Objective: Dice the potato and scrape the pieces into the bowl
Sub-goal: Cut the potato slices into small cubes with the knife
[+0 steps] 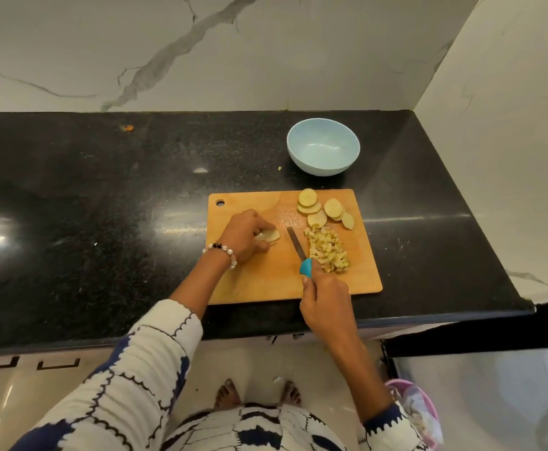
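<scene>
A wooden cutting board [256,281] lies on the black counter [103,196], its hanging hole at the far left corner. The left hand [245,234] rests on the board's left half, fingers curled down onto a potato slice [270,236] that lies flat and shows just past the fingertips; a beaded bracelet [224,252] circles that wrist. The right hand [326,302] grips the blue handle of a knife [298,252], whose blade runs away from the person at a slant across the middle of the board, between the held slice and a pile of diced potato [328,252]. The pile sits on the right half of the board, just beside the blade, and the near end of it touches or nearly touches the right hand's fingers. Beyond the pile, at the board's far right corner, several round potato slices [323,209] lie overlapping one another. A light blue bowl [323,146] stands on the counter just past the board's far edge, apart from it, with no potato inside. Both sleeves are white with dark blue pattern. A marble wall [201,50] rises behind the counter.
</scene>
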Demonstrator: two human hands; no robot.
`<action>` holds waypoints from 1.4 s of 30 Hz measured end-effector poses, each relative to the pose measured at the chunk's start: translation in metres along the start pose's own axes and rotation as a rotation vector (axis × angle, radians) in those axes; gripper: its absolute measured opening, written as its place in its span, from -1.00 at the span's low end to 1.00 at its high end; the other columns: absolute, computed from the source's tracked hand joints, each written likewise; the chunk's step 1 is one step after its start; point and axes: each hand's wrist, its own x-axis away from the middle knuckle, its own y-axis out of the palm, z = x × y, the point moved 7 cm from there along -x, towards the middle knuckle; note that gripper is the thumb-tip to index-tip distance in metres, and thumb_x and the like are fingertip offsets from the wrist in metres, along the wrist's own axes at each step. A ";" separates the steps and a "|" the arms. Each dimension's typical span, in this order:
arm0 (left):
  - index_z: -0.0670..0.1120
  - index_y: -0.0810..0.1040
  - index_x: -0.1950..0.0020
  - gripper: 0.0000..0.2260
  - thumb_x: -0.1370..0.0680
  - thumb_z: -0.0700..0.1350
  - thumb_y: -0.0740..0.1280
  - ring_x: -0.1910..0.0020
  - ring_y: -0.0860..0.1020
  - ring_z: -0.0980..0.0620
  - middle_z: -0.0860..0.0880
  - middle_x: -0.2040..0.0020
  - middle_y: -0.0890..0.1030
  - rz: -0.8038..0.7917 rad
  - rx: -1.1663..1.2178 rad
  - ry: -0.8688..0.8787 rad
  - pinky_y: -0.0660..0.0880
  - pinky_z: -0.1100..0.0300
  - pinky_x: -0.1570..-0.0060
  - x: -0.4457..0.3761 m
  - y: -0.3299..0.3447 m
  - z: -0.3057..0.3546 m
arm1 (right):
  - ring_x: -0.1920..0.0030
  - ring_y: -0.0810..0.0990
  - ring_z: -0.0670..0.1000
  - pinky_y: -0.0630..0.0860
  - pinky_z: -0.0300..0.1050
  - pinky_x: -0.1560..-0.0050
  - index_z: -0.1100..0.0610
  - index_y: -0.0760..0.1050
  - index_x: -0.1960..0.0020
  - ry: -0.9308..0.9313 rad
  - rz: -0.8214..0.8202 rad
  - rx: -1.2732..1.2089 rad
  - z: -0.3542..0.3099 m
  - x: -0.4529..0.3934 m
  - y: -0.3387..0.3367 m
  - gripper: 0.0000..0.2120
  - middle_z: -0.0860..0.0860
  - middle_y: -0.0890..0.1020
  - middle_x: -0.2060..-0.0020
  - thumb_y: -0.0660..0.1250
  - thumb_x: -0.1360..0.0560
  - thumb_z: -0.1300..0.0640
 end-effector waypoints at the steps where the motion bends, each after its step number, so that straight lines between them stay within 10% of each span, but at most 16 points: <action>1: -0.03 0.53 -0.26 -0.57 -0.40 -0.13 0.47 -0.03 0.49 0.04 -0.03 -0.13 0.51 -0.036 -0.008 0.026 0.40 0.30 0.00 0.000 -0.002 0.000 | 0.08 0.56 0.10 0.49 0.00 0.14 0.26 0.23 -0.45 -0.006 -0.008 0.005 0.000 0.000 0.004 -0.56 0.15 0.59 0.08 0.13 -0.60 0.15; 42: -0.09 0.59 -0.18 -0.56 -0.33 -0.03 0.53 -0.07 0.54 -0.01 -0.04 -0.10 0.59 0.236 0.113 -0.262 0.45 0.21 -0.05 0.016 0.004 -0.009 | 0.19 0.41 -0.06 0.38 -0.21 0.24 0.26 0.12 -0.50 -0.113 0.017 0.077 -0.002 0.017 0.041 -0.52 0.17 0.50 -0.13 0.07 -0.63 0.13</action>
